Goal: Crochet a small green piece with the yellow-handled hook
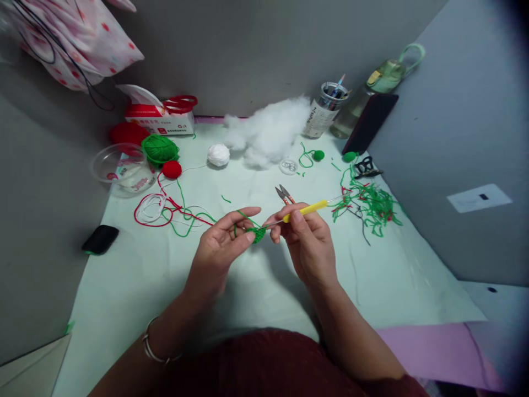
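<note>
My left hand [221, 242] pinches a small green crocheted piece [259, 235] between thumb and fingers, with green yarn running over its raised index finger. My right hand [312, 240] is closed round a crochet hook with a yellow handle [306, 211]. The hook's metal tip points left and meets the green piece. Just behind my right hand lie small thread snips [284, 194] with dark blades. Red, white and green yarn strands [173, 212] lie loosely to the left of my left hand.
At the back are white stuffing [268, 132], a white yarn ball [218, 155], green yarn [160, 149], a tissue box [159, 120], a can of pens [322, 113] and a bottle [355, 105]. Green yarn scraps [378, 204] lie right; a black object [100, 239] sits at the left edge.
</note>
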{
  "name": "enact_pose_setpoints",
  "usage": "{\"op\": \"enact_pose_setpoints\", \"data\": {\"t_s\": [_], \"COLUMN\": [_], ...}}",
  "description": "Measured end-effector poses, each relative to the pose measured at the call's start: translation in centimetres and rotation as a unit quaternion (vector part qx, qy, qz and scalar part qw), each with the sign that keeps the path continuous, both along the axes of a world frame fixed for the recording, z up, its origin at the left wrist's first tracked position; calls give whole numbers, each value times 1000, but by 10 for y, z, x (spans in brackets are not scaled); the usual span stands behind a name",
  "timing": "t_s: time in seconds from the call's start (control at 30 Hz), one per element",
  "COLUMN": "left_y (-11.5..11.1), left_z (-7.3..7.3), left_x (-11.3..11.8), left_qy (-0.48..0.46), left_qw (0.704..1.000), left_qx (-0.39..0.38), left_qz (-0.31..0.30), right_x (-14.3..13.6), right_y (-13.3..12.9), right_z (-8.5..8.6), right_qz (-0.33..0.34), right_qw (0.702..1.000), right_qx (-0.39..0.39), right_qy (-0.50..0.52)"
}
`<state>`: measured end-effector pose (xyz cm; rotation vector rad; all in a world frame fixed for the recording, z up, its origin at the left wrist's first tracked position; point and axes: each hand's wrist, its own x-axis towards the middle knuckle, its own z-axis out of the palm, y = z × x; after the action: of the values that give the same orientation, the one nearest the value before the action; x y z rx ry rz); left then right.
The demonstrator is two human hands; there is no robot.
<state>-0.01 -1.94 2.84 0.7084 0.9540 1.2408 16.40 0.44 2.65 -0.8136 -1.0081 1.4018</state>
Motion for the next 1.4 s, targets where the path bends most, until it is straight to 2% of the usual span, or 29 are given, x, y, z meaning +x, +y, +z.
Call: {"op": "enact_pose_setpoints", "data": {"t_s": [0.17, 0.37, 0.47, 0.57, 0.63, 0.67, 0.7, 0.73, 0.83, 0.9, 1.0, 1.2, 1.33, 1.4], "left_y": [0, -2, -4, -6, -6, -5, -4, -3, 1, 2, 0, 0, 4, 4], "left_z": [-3, -1, 0, 2, 3, 4, 5, 6, 6, 6, 4, 5, 6, 6], "left_x": [-1, 1, 5, 8, 9, 9, 8, 6, 2, 1, 3, 3, -3, -4], "left_qy": [45, 93, 78, 22, -44, -81, -113, -137, -152, -129, -90, -66, -121, -144], "left_qw": [999, 994, 995, 998, 997, 994, 989, 984, 981, 988, 994, 996, 983, 976], "left_qx": [14, 14, 7, -15, -50, -72, -93, -110, -112, -85, -43, -49, -97, -109], "left_qz": [10, 48, 57, 56, 25, 0, -22, -38, -33, -28, -40, -25, -97, -121], "right_x": [1, 0, -2, -3, -3, -2, -1, -1, 0, -1, -3, -4, 3, 6], "right_y": [-5, -14, -16, -17, -18, -19, -19, -18, -13, -9, -7, -10, -4, 1], "right_z": [-1, -3, -7, -9, -8, -7, -5, -4, -2, -2, -2, 0, -2, -3], "right_qz": [-40, -89, -106, -123, -142, -149, -154, -156, -138, -99, -64, -68, -42, -33], "right_qw": [991, 939, 900, 831, 789, 783, 797, 825, 929, 962, 968, 951, 987, 996], "right_qx": [88, 231, 327, 401, 421, 422, 412, 388, 265, 200, 172, 231, 123, 71], "right_qy": [-97, -239, -269, -365, -426, -431, -415, -380, -220, -159, -170, -193, -89, -37]}}
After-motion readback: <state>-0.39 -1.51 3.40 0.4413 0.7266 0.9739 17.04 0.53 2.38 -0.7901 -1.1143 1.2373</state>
